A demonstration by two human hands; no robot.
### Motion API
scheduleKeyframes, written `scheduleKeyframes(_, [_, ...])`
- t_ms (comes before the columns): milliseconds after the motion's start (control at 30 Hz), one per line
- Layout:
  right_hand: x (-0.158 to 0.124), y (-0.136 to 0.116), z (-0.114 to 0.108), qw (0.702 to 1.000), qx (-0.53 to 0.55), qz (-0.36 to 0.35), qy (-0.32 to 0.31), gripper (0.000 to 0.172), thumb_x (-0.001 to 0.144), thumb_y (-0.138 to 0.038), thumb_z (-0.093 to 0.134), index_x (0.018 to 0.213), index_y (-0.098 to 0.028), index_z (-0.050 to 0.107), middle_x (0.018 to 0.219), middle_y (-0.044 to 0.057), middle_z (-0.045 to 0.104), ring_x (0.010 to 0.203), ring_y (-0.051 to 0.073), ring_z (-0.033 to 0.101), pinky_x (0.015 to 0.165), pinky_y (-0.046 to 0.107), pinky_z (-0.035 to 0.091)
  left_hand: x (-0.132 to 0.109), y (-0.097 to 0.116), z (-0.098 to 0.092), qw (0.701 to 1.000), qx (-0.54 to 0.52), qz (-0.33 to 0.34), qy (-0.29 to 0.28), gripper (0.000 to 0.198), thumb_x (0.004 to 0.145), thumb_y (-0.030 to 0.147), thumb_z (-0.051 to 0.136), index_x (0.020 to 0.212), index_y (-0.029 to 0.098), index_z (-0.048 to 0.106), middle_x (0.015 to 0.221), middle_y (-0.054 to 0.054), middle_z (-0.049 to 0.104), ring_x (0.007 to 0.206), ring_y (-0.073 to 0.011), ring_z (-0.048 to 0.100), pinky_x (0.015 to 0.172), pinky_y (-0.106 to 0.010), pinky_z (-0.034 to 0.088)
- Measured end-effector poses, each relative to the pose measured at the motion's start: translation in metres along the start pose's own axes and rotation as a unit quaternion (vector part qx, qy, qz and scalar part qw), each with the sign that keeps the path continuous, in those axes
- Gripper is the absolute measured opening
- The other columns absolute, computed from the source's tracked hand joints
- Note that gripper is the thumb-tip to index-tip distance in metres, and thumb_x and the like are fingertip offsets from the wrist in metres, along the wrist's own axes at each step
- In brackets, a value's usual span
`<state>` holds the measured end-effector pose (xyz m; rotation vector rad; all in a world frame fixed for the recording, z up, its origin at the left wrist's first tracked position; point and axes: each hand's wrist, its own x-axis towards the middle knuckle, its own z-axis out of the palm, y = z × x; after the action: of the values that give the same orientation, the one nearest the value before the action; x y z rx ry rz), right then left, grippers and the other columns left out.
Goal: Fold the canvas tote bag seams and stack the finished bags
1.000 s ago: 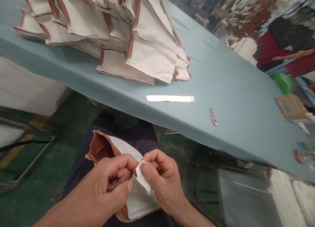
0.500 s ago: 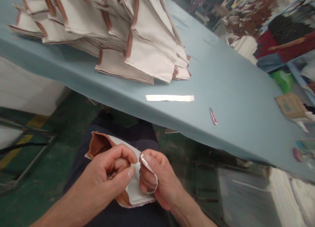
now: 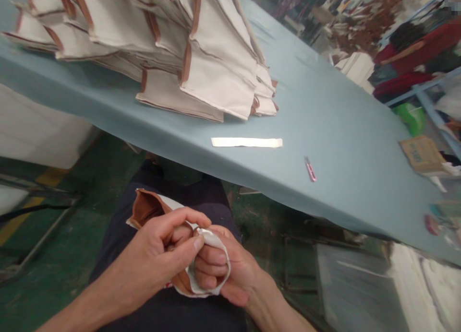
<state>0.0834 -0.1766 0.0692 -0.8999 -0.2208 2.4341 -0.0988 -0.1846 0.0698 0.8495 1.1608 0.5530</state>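
Over my lap I hold a cream fabric piece with a brown lining point(image 3: 147, 212). My left hand point(image 3: 158, 255) pinches its edge between thumb and fingers. My right hand point(image 3: 223, 269) is curled under the cloth, and the cream fabric wraps over its fingers. Both hands are closed on the piece and touch each other. The brown-lined end sticks out to the upper left of my left hand.
A light blue table point(image 3: 324, 106) runs across the view. On it lie a big pile of cream, brown-trimmed fabric pieces point(image 3: 173, 49), a white strip point(image 3: 247, 142), a small pink cutter point(image 3: 310, 169) and a cardboard box point(image 3: 420, 153). A person in red point(image 3: 421, 49) works at the far right.
My right hand has turned palm up and its fingers have slid under the cream cloth. My left hand stayed pinched on the edge and moved slightly right.
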Motion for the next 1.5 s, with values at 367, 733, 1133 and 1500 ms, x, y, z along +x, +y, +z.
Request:
scheduleKeyframes(367, [0.001, 0.002, -0.008, 0.999, -0.039, 0.012, -0.01, 0.065, 0.081, -0.07, 0.102, 0.077, -0.021, 0.059, 0.048, -0.017, 0.035, 0.039, 0.002, 0.019, 0.038, 0.017, 0.031, -0.01, 0.016, 0.005, 0.999, -0.039, -0.014, 0.021, 0.028, 0.09, 0.049, 0.084, 0.096, 0.024, 0.073, 0.062, 0.002, 0.076, 0.051, -0.0157, 0.067, 0.049, -0.019, 0.047])
scheduleKeyframes(733, [-0.014, -0.03, -0.007, 0.802, -0.563, -0.165, 0.112, 0.048, 0.116, -0.042, 0.056, 0.075, -0.02, 0.066, 0.072, 0.0, 0.07, 0.067, 0.013, 0.063, 0.064, 0.026, 0.042, -0.009, 0.022, -0.002, 0.996, -0.063, -0.069, 0.003, 0.039, 0.081, 0.052, 0.093, 0.08, 0.021, 0.069, 0.063, 0.003, 0.069, 0.053, -0.0147, 0.062, 0.051, -0.021, 0.047])
scheduleKeyframes(1133, [-0.023, -0.04, -0.002, 0.58, -0.699, -0.416, 0.041, 0.011, 0.107, -0.021, 0.075, 0.098, -0.016, 0.08, 0.089, 0.006, 0.084, 0.077, 0.017, 0.077, 0.074, 0.027, 0.054, -0.006, 0.015, -0.006, 0.999, -0.027, -0.035, 0.006, 0.043, 0.084, 0.058, 0.084, 0.072, 0.022, 0.062, 0.059, 0.007, 0.053, 0.052, -0.0111, 0.049, 0.049, -0.018, 0.038])
scheduleKeyframes(1500, [-0.021, -0.038, 0.0, 0.577, -0.71, -0.403, 0.035, 0.017, 0.102, -0.012, 0.067, 0.088, -0.018, 0.076, 0.076, 0.001, 0.078, 0.066, 0.013, 0.068, 0.067, 0.026, 0.046, -0.001, -0.003, -0.01, 0.999, 0.007, -0.038, -0.037, 0.049, 0.088, 0.067, 0.075, 0.074, 0.022, 0.063, 0.056, 0.007, 0.05, 0.049, -0.01, 0.041, 0.046, -0.017, 0.032])
